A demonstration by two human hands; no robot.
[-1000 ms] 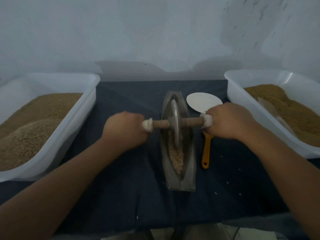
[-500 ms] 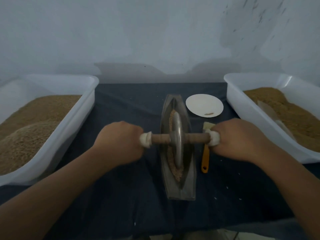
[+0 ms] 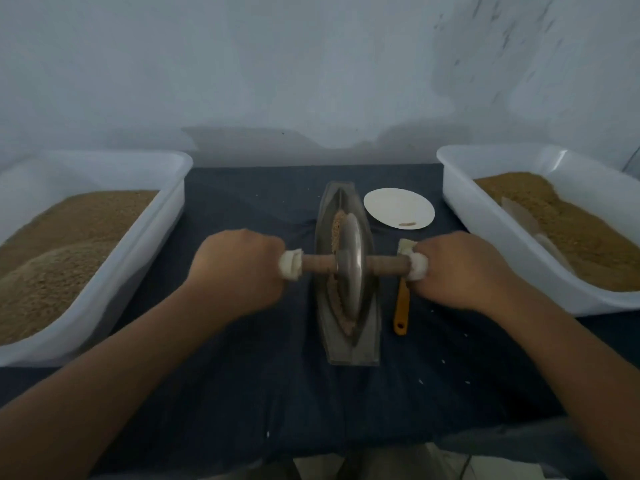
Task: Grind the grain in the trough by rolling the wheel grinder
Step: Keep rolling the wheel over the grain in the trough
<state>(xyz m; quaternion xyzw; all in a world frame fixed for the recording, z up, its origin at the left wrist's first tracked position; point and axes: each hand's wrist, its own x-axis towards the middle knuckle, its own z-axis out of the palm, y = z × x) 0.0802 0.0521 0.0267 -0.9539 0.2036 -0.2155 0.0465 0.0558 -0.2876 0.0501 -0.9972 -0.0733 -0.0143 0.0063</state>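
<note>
A boat-shaped metal trough (image 3: 367, 344) lies lengthwise on the dark cloth in front of me. Brown grain (image 3: 336, 226) shows along its groove, beyond and below the wheel. The metal wheel grinder (image 3: 350, 268) stands upright in the trough's middle on a wooden axle (image 3: 318, 265) with white-wrapped ends. My left hand (image 3: 239, 271) grips the left end of the axle. My right hand (image 3: 457, 271) grips the right end. Both fists hide the handle tips.
A white tub (image 3: 138, 244) of brown grain stands at the left, another white tub (image 3: 485, 230) of finer brown meal at the right. A white plate (image 3: 398, 207) lies beyond the right hand. An orange-handled brush (image 3: 401, 306) lies right of the trough.
The wheel has rolled from the trough's far part toward me to its middle, and both hands came back with it. More grain now shows beyond the wheel.
</note>
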